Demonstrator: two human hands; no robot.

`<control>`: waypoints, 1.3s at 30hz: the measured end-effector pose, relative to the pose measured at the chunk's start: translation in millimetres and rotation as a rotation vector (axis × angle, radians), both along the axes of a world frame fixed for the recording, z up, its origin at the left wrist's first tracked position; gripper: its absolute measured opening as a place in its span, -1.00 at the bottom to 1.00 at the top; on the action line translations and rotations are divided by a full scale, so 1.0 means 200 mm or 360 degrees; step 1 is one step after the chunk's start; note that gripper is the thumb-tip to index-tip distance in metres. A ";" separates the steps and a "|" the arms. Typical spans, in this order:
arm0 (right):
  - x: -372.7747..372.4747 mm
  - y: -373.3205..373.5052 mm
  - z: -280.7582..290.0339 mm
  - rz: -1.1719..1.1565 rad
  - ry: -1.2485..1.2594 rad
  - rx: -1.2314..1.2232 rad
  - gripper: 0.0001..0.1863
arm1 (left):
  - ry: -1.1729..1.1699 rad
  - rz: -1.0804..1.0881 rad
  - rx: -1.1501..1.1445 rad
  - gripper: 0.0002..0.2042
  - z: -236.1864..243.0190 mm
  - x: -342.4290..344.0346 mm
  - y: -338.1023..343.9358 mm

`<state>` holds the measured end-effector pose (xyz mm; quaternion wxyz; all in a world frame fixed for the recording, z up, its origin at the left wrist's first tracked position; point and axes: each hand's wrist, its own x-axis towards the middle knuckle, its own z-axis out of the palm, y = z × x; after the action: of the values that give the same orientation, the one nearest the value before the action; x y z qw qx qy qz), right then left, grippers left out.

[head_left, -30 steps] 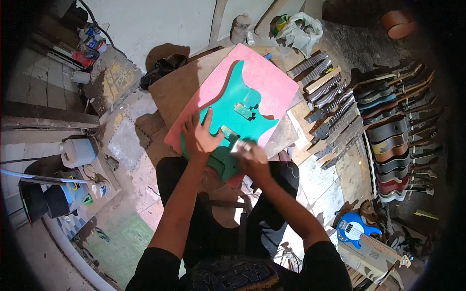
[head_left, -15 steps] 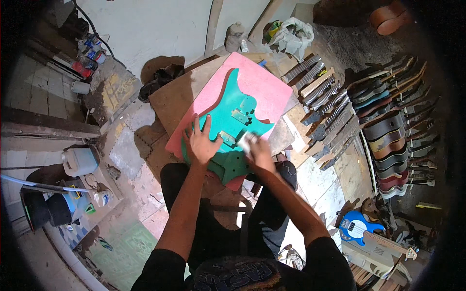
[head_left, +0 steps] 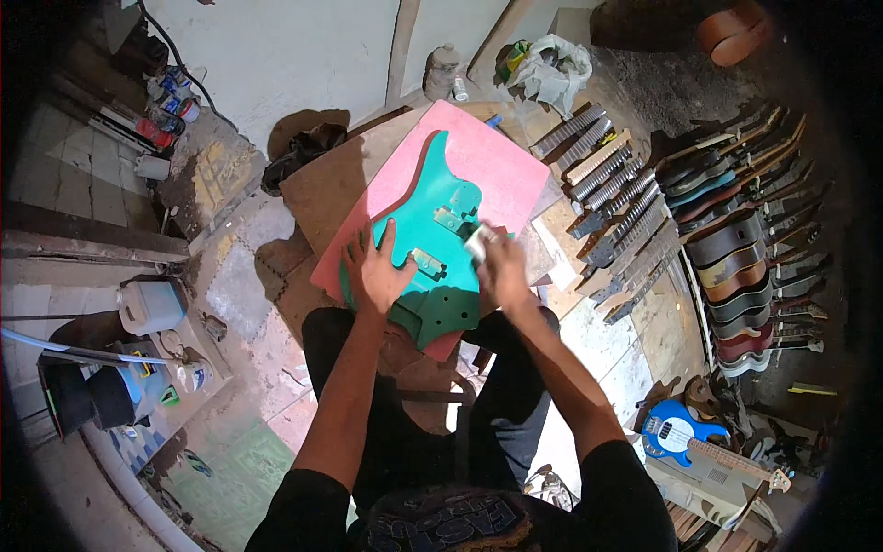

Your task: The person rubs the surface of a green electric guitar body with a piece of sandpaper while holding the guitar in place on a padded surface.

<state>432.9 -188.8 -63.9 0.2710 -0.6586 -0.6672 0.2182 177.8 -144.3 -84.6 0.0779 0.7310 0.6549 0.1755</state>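
Observation:
A teal electric guitar body [head_left: 425, 230] with cut-out cavities lies on a pink board [head_left: 492, 147] in front of me. My left hand [head_left: 375, 279] rests on the left side of the body, fingers spread and pressing on its face. In my right hand [head_left: 505, 271] is a small pale block [head_left: 478, 243], which looks like a sanding block. It touches the right side of the body, beside the upper cavity. The hand is slightly blurred, and its fingers hide part of the block and the body's right horn.
Under the pink board is a brown tabletop [head_left: 317, 195]. Several guitar necks [head_left: 614, 175] lie to its right, with a rack of guitar bodies [head_left: 731, 253] beyond. A blue bass guitar [head_left: 676, 432] is at lower right. A white plastic bag [head_left: 556, 69] sits behind; a pale canister [head_left: 152, 306] stands left.
My right hand has moved the block up and to the right across the guitar body, from near the lower cavity toward the upper one. The left hand has stayed nearly in place.

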 end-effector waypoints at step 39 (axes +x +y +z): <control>-0.27 -0.35 -0.08 0.0824 -0.0082 0.0213 -0.42 | -0.0228 -0.0041 0.0166 -0.20 -0.13 0.01 0.01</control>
<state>378.9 -258.3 -80.2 0.2320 -0.4519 -0.8331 0.2188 180.3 -141.9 -111.3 0.0885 0.7279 0.6282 0.2601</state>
